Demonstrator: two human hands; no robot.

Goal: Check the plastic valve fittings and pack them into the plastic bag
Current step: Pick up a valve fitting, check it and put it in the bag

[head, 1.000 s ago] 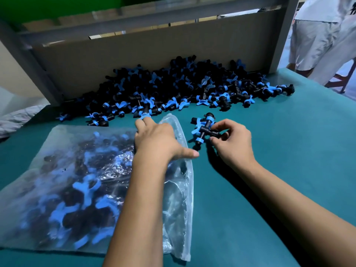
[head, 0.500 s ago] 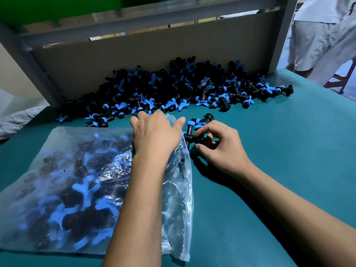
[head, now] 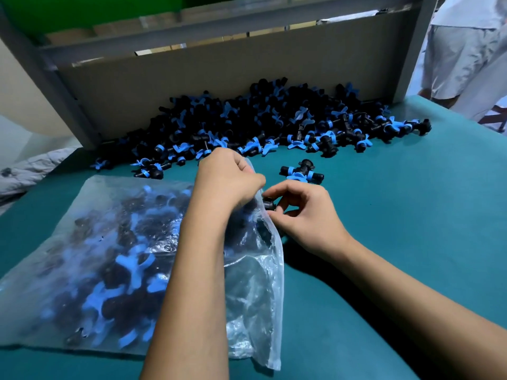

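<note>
the left hand grips the plastic bag rim to hold its mouth open while the right hand pinches a valve fitting there, apparently to slip it inside.

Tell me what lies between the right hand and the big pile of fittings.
In the head view, one loose fitting lies on the green table between the right hand and the pile.

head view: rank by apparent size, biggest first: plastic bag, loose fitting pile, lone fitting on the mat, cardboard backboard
1. cardboard backboard and plastic bag: too close to rank; the bag is nearer the camera, which inflates it.
2. loose fitting pile.
3. lone fitting, clearly smallest.
</note>
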